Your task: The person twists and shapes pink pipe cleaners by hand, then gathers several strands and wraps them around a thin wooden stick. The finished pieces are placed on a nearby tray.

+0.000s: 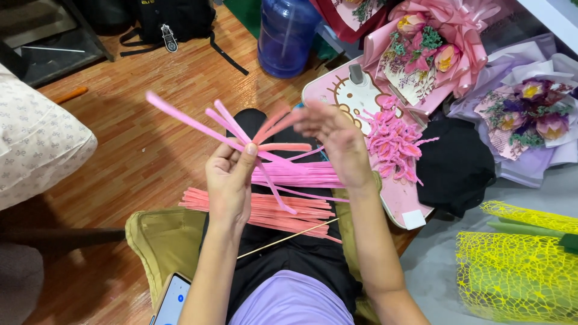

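On the pink tray (402,198) lie curled pink pipe-cleaner pieces (392,143)

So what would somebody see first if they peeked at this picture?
Probably the fan of pink fuzzy craft stems in the middle, pinched in the left hand while the right hand touches their ends. More stems lie across the lap below. At the top right sit a pink flower bouquet and a purple one, with yellow netting at the bottom right.
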